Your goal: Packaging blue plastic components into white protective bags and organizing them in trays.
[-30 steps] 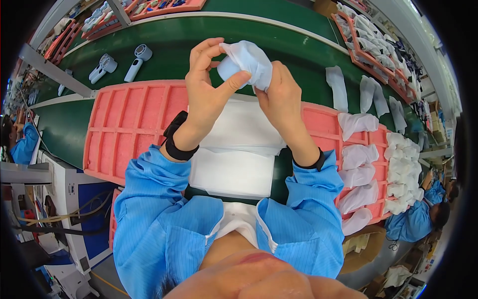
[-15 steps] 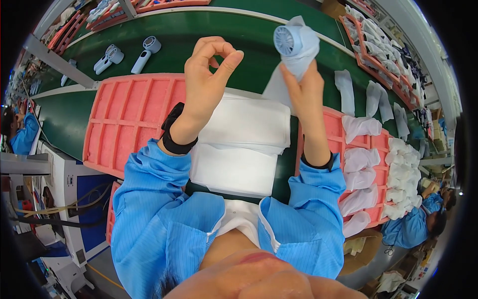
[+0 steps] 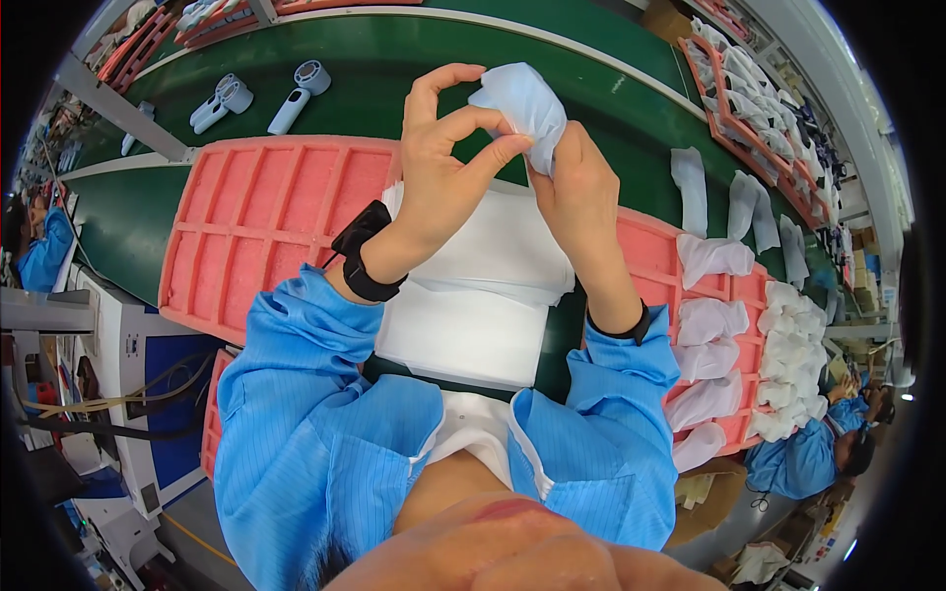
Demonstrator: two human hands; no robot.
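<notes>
A light blue handheld fan (image 3: 527,103) is held up in front of me, its head covered by a thin, see-through white wrapping sheet. Around its lower part my right hand (image 3: 583,192) is closed. My left hand (image 3: 443,163) pinches the wrapping between thumb and fingers at the fan's near left side, with another finger bent over the top. Below my hands lie two stacks of white sheets, a far stack (image 3: 478,236) and a near stack (image 3: 463,335). The fan's handle is hidden by the wrapping and my right hand.
Unwrapped fans (image 3: 301,97) lie on the green belt (image 3: 394,49) at far left. A pink compartment tray (image 3: 276,231) sits left of the sheets; another on the right holds several wrapped pieces (image 3: 711,320). More wrapped fans (image 3: 690,192) lie beyond it. A co-worker (image 3: 803,458) is at right.
My right hand has brought the fan left and turned it, so its grille no longer shows. My left hand has moved right and taken hold of the wrapping.
</notes>
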